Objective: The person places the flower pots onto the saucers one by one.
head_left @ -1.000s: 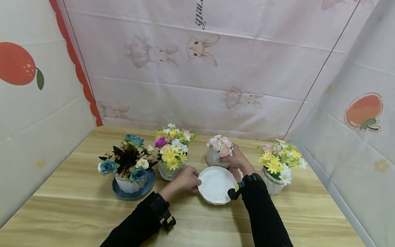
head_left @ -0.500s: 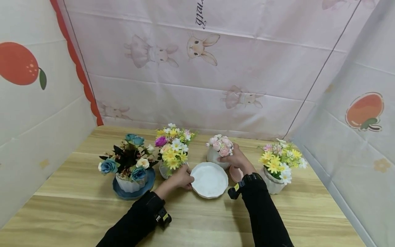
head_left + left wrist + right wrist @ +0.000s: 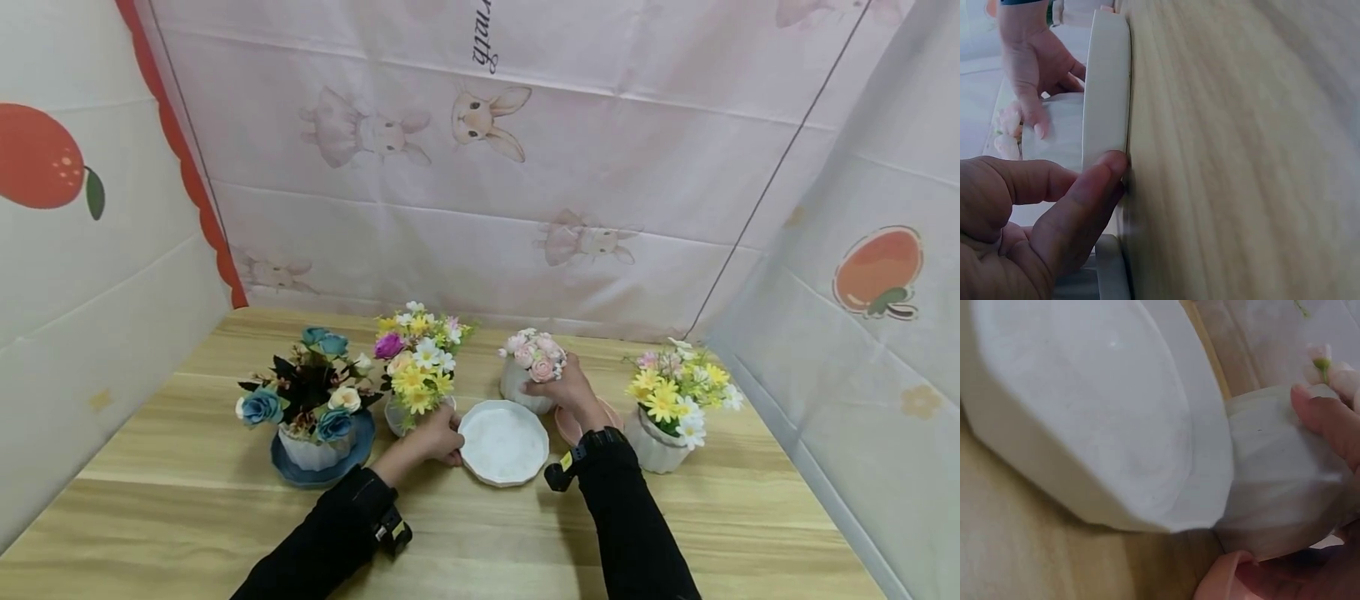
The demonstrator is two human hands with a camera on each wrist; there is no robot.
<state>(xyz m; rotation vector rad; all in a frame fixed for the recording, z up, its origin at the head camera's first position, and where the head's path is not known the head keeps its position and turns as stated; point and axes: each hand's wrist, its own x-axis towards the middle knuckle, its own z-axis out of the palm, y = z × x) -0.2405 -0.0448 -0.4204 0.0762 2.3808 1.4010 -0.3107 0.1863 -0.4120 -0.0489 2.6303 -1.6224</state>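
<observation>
My left hand (image 3: 438,435) pinches the left edge of a white, many-sided saucer (image 3: 504,442) between thumb and fingers. In the left wrist view, the saucer's side wall (image 3: 1107,87) stands close against the wood tabletop. Behind the saucer, my right hand (image 3: 566,390) grips a whitish flowerpot (image 3: 513,385) of pale pink flowers (image 3: 542,360). Its thumb lies over the pot's upper side in the right wrist view, where the pot wall (image 3: 1279,469) shows just past the saucer. A pink saucer (image 3: 567,427) sits under my right wrist, partly hidden, with its rim (image 3: 1225,575) near my lower fingers.
At left, a white pot of blue roses (image 3: 311,392) stands on a blue saucer (image 3: 363,442). Just behind my left hand is a pot of mixed flowers (image 3: 420,358). Another pot with yellow and white flowers (image 3: 675,396) stands at right. Printed cloth walls (image 3: 450,208) enclose the table.
My left hand has drawn the white saucer left and slightly back, away from my right wrist. More of the pink saucer shows. My right hand stays on the pot, nearly still.
</observation>
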